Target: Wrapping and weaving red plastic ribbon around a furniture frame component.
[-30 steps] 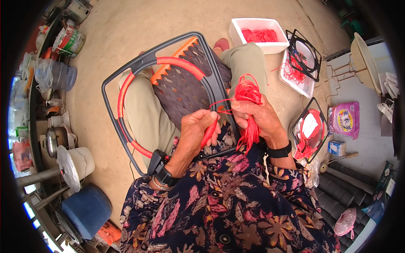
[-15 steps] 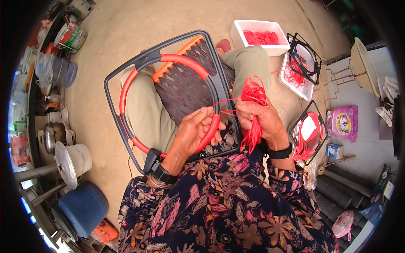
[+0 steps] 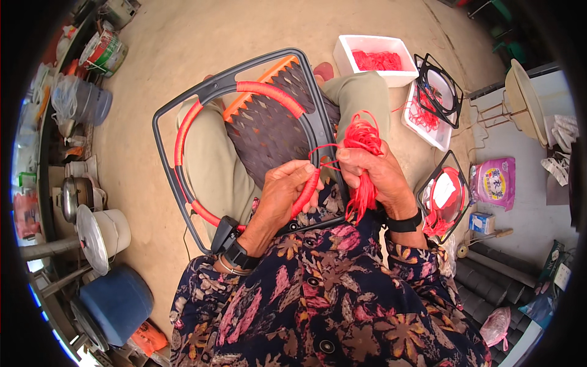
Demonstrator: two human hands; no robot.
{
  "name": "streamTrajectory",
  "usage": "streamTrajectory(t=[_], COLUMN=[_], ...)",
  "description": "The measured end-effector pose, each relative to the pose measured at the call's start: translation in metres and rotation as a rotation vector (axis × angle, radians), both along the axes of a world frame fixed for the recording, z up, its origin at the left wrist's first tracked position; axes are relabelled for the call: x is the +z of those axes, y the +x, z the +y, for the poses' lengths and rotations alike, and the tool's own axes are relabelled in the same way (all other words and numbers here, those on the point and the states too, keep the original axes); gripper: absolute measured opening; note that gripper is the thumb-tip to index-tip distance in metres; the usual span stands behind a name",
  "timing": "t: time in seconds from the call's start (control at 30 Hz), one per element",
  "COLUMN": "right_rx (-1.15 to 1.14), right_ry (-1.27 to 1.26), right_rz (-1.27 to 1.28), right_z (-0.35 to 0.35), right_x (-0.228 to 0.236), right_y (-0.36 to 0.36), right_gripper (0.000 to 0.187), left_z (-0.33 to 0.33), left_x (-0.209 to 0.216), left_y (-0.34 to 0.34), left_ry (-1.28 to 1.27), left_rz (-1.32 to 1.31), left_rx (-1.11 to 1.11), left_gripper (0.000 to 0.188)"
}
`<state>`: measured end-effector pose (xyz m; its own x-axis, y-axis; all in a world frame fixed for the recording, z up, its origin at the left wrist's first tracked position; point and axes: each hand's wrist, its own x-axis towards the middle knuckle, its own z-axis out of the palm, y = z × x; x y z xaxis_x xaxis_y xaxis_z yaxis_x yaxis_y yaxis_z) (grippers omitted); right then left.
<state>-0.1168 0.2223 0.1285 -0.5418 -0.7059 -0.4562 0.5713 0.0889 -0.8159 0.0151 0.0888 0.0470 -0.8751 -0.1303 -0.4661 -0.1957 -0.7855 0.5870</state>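
Observation:
A dark plastic frame, square outside with a round ring inside, rests across my lap. Red cord is wound tightly round several stretches of the ring; bare dark plastic shows between some of them. My left hand pinches the wrapped ring at its lower right, thumb on top and fingers curled beneath. To the right, my right hand is closed round a loose bundle of red cord, whose ends hang below the fist. Strands run from that fist to the ring just above my left fingertips.
A woven dark seat with an orange edge lies between my knees. Ahead right are a white foam box of red cord and a second box under black frames. Another corded frame leans nearby. Buckets and a blue barrel line the left.
My left fingers have closed more tightly on the wrapped ring. My right hand, with the cord bundle, has shifted slightly left toward the ring.

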Motion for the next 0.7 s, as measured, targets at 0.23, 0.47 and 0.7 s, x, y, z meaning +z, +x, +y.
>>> streamTrajectory(t=[0.23,0.47,0.7], right_rx=[0.249,0.254,-0.149], right_ry=[0.221,0.459,0.153], right_rz=[0.332,0.625,0.158], right_z=[-0.003,0.037,0.078], right_x=[0.014,-0.007,-0.010], right_y=[0.016,0.014,0.013], right_gripper=[0.026,0.031,0.017], left_z=[-0.003,-0.005,-0.010], left_x=[0.003,0.001,-0.004], left_y=[-0.001,0.002,0.000], left_ry=[0.009,0.062,0.164], left_rz=[0.015,0.093,0.124], left_rx=[-0.034,-0.043,-0.037], left_gripper=[0.025,0.028,0.026])
